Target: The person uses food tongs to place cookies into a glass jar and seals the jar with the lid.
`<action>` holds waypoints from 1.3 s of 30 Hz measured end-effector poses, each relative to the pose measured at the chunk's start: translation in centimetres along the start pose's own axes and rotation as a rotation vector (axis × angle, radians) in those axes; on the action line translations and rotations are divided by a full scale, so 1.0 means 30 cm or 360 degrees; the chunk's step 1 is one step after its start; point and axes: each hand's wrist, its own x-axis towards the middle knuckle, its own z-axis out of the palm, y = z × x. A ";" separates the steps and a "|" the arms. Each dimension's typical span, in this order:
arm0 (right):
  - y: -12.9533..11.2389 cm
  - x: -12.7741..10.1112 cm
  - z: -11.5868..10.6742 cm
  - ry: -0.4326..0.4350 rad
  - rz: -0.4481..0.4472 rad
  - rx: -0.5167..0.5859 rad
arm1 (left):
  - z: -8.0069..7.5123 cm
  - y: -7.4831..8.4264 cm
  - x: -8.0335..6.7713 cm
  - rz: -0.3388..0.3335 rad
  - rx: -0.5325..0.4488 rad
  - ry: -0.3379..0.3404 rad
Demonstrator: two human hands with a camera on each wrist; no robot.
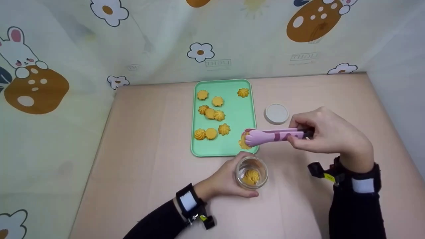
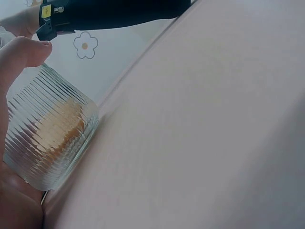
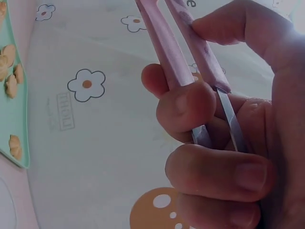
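Note:
My right hand (image 1: 327, 132) grips a pair of pink tongs (image 1: 265, 136) with paw-shaped tips. The tips hold a yellow cookie (image 1: 244, 141) over the near right corner of the green tray (image 1: 232, 151). In the right wrist view, fingers and thumb wrap the two tong arms (image 3: 167, 52); the tips lie outside that view. My left hand (image 1: 229, 179) holds a ribbed glass jar (image 1: 262, 184) just in front of the tray, fingers curled round its side. Cookies (image 1: 251, 177) lie inside the jar; how many is hard to tell. The left wrist view shows the jar's ribbed wall (image 2: 47, 129) beside the thumb.
Several flower-shaped cookies (image 1: 217, 101) lie on the tray, mostly on its left half, with one cookie (image 1: 243, 92) at the far right corner. A white round lid (image 1: 276, 114) rests right of the tray. A patterned cloth (image 1: 159, 43) hangs behind the wooden table (image 1: 142, 139).

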 end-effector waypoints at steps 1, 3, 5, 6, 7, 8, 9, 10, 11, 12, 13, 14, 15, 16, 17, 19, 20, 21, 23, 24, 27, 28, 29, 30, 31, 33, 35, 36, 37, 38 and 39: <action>-0.004 -0.001 -0.001 -0.0017 0.0002 0.0009 | 0.000 -0.001 -0.001 -0.0008 0.0014 0.0002; -0.010 -0.003 -0.004 -0.0055 0.0000 0.0029 | -0.001 -0.001 -0.003 -0.0035 0.0042 0.0007; -0.014 -0.005 -0.006 -0.0099 0.0004 0.0060 | -0.002 0.001 -0.006 -0.0069 0.0049 0.0009; -0.016 -0.007 -0.008 -0.0118 0.0006 0.0072 | -0.002 0.001 -0.007 -0.0079 0.0062 0.0011; -0.018 -0.008 -0.009 -0.0141 0.0019 0.0082 | -0.003 0.001 -0.007 -0.0080 0.0074 0.0014; -0.020 -0.008 -0.009 -0.0164 0.0034 0.0090 | -0.002 0.000 -0.007 -0.0078 0.0062 0.0013; -0.021 -0.008 -0.009 -0.0190 0.0049 0.0100 | -0.002 0.000 -0.007 -0.0069 0.0057 0.0012; -0.022 -0.009 -0.009 -0.0219 0.0069 0.0109 | -0.002 -0.001 -0.005 -0.0055 0.0048 0.0011; -0.023 -0.009 -0.009 -0.0249 0.0088 0.0116 | -0.002 -0.002 -0.004 -0.0039 0.0047 0.0007; -0.025 -0.009 -0.009 -0.0282 0.0112 0.0128 | -0.002 -0.003 -0.003 -0.0028 0.0037 0.0003; -0.026 -0.008 -0.009 -0.0315 0.0135 0.0142 | -0.001 -0.003 -0.001 -0.0018 0.0022 0.0000; -0.027 -0.008 -0.008 -0.0342 0.0151 0.0158 | -0.001 -0.003 0.001 -0.0012 0.0008 -0.0004; -0.028 -0.008 -0.008 -0.0362 0.0163 0.0169 | -0.002 -0.003 0.002 -0.0007 0.0014 -0.0004; -0.028 -0.008 -0.008 -0.0373 0.0169 0.0176 | -0.002 -0.002 0.003 -0.0003 0.0016 -0.0004; -0.028 -0.009 -0.008 -0.0382 0.0172 0.0184 | -0.003 -0.001 0.003 -0.0002 0.0018 -0.0006; -0.029 -0.009 -0.008 -0.0394 0.0170 0.0195 | -0.003 0.001 0.004 -0.0007 0.0004 -0.0010; -0.028 -0.010 -0.008 -0.0401 0.0170 0.0200 | -0.003 0.003 0.003 -0.0007 -0.0003 -0.0012; -0.029 -0.011 -0.009 -0.0411 0.0173 0.0205 | -0.003 0.005 0.003 -0.0009 -0.0012 -0.0014; -0.030 -0.013 -0.010 -0.0441 0.0182 0.0221 | -0.002 0.007 0.002 -0.0014 -0.0034 -0.0021; -0.031 -0.014 -0.010 -0.0454 0.0188 0.0228 | -0.001 0.008 0.001 -0.0018 -0.0046 -0.0021; -0.034 -0.017 -0.013 -0.0496 0.0212 0.0235 | 0.000 0.007 0.002 -0.0020 -0.0052 -0.0016; -0.035 -0.016 -0.013 -0.0512 0.0219 0.0235 | 0.000 0.005 0.002 -0.0018 -0.0054 -0.0013; -0.035 -0.016 -0.013 -0.0528 0.0228 0.0232 | 0.001 0.003 0.002 -0.0016 -0.0064 -0.0014; -0.035 -0.015 -0.013 -0.0545 0.0241 0.0229 | 0.002 0.001 0.003 -0.0014 -0.0075 -0.0013; -0.034 -0.013 -0.012 -0.0566 0.0251 0.0226 | 0.002 0.000 0.003 -0.0013 -0.0084 -0.0014; -0.032 -0.010 -0.008 -0.0602 0.0257 0.0233 | 0.003 0.000 0.003 -0.0006 -0.0092 -0.0014; -0.030 -0.009 -0.003 -0.0630 0.0264 0.0246 | 0.003 0.000 0.002 -0.0006 -0.0099 -0.0018; -0.029 -0.009 -0.001 -0.0641 0.0266 0.0257 | 0.003 0.000 0.002 -0.0005 -0.0098 -0.0018; -0.029 -0.009 0.001 -0.0651 0.0270 0.0269 | 0.003 0.001 0.002 -0.0003 -0.0089 -0.0017; -0.029 -0.010 0.002 -0.0657 0.0275 0.0282 | 0.003 0.001 0.002 0.0003 -0.0082 -0.0017; -0.030 -0.011 0.002 -0.0671 0.0293 0.0296 | 0.003 0.000 0.002 0.0008 -0.0075 -0.0018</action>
